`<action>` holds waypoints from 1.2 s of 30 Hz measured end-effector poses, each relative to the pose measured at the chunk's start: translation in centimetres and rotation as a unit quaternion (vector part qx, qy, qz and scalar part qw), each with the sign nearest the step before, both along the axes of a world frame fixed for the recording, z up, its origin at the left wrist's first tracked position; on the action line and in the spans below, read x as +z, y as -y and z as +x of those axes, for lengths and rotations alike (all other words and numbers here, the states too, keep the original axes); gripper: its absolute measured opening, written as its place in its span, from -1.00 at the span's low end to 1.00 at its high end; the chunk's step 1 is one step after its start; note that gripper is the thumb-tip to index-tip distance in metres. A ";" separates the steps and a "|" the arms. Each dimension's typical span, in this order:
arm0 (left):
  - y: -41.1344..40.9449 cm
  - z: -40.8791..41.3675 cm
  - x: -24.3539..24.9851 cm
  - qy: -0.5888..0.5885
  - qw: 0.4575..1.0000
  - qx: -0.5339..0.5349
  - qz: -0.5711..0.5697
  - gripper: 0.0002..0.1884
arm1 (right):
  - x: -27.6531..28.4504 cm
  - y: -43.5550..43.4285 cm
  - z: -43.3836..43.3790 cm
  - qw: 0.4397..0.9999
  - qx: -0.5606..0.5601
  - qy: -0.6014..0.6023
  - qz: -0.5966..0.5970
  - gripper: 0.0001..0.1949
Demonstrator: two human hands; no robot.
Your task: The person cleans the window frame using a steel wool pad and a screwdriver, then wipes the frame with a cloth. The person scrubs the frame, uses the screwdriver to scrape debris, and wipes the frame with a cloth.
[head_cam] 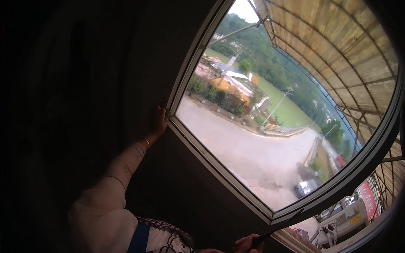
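Note:
My left hand (pixel 160 118) lies against the lower left corner of the metal window frame (pixel 221 170), in deep shade; whether it grips anything is hard to see. A bracelet circles that wrist. Low in the picture, my right hand (pixel 250 243) is closed around the dark handle of a thin, rod-like tool (pixel 281 224). The tool's slender end points up and right, across the frame's bottom corner. Dusty glass (pixel 240 142) fills the window. My light sleeve and a blue strap show at lower left.
Dark wall (pixel 177 177) surrounds the window. At lower right, an outdoor air-conditioner unit (pixel 345 221) and a red sign with writing (pixel 368 200) are seen through an opening. Outside are a ribbed canopy (pixel 332 47), a road (pixel 240 142), a parked vehicle (pixel 306 188) and green water.

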State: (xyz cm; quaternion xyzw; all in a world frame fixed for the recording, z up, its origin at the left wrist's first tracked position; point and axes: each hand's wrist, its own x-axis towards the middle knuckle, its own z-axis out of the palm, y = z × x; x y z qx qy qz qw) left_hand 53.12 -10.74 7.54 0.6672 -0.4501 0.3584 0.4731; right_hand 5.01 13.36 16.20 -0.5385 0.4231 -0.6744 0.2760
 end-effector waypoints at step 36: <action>-3.9 -52.3 22.2 -0.003 0.627 -0.747 -0.221 -0.47 | 0.5 -10.5 -4.5 0.942 -0.321 0.001 -0.101 -0.83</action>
